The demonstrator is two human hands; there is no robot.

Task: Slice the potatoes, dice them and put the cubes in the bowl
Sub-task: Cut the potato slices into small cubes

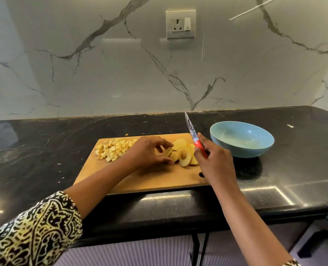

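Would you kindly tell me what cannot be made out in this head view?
Head view: the count of potato slices; the left hand covers some.
Head view: whether that hand grips a slice; its fingers hide the contact.
Head view: most of the knife handle, inside the right hand.
Head view: the cutting board near right corner, behind the right forearm.
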